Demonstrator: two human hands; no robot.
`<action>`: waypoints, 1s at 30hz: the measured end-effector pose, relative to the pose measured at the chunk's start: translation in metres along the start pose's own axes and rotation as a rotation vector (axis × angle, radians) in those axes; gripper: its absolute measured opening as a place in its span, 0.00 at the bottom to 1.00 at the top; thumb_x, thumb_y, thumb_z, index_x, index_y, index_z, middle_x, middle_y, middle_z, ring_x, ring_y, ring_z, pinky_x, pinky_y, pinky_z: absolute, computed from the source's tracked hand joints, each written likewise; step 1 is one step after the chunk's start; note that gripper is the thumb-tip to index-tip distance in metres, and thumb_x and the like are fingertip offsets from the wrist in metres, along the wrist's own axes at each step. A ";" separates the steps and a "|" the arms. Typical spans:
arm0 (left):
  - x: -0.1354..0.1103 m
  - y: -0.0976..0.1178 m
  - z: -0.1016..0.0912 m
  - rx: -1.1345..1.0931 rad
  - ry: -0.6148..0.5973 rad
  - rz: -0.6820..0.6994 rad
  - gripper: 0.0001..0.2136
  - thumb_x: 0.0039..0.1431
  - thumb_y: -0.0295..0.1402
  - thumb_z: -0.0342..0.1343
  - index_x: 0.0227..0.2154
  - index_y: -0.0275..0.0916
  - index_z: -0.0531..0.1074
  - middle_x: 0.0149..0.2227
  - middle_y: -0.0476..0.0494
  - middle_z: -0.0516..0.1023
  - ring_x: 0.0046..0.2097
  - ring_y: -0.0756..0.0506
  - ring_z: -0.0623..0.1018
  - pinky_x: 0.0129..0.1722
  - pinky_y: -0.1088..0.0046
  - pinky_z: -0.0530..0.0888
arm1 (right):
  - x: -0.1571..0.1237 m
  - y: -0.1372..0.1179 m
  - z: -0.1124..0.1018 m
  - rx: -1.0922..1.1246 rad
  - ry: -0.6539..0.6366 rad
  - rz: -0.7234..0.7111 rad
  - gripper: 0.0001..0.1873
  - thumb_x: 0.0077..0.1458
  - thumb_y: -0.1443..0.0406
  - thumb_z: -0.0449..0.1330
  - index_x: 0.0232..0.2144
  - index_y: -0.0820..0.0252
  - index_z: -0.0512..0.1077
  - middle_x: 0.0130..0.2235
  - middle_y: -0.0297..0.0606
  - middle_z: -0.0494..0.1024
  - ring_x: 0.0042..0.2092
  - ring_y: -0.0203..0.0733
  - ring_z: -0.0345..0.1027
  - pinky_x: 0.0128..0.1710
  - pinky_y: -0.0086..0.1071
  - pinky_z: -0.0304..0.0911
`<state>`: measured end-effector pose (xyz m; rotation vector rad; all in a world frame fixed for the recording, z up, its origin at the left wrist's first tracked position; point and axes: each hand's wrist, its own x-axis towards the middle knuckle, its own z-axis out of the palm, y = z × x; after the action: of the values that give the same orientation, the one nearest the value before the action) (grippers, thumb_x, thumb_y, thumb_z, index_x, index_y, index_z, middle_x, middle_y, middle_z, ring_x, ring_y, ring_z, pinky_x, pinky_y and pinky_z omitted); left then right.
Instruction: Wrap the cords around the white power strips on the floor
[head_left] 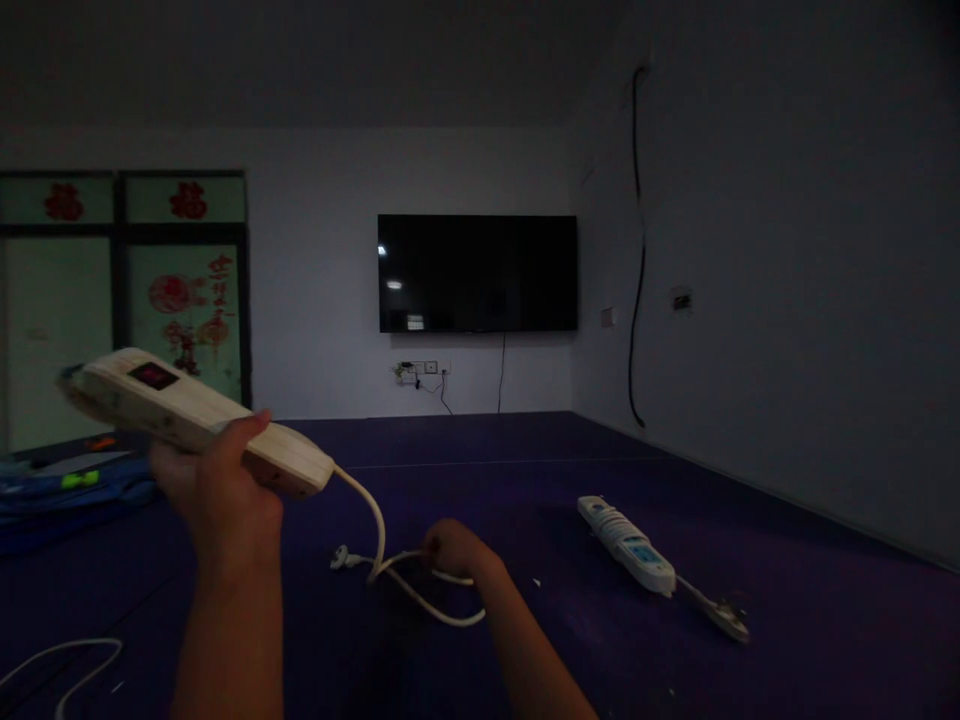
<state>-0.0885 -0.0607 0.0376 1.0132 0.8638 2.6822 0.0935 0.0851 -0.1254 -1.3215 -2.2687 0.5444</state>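
My left hand [225, 495] is wrapped round a white power strip [206, 402], holding it up and tilted, its far left end higher. From the strip's right end a white cord [380, 518] hangs down and loops over the purple surface. My right hand [454, 550] is closed on part of this cord, low over the surface; its fingertips are partly hidden. The plug [343, 557] lies to the left of that hand. Farther right rests a second white power strip [634, 553] with its cord wound round it, and its plug end [727, 615] sticks out toward me.
The purple surface [540, 660] stretches to the walls. Blue cloth-like items [75, 500] lie at the left, and another thin white cord [90, 645] lies at the lower left. A television [478, 273] hangs on the far wall; a black cable [637, 300] dangles on the right wall.
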 end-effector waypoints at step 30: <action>-0.052 -0.047 0.043 0.097 -0.854 -0.691 0.13 0.40 0.37 0.61 0.30 0.38 0.67 0.16 0.54 0.68 0.15 0.53 0.65 0.15 0.78 0.60 | -0.011 -0.052 -0.087 1.334 0.441 -0.362 0.13 0.43 0.67 0.55 0.35 0.59 0.68 0.31 0.38 0.78 0.27 0.39 0.71 0.25 0.30 0.66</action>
<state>-0.0245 -0.0192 0.0082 1.3775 0.9049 1.4455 0.1105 0.0608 -0.0281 -0.2788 -1.1958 1.1662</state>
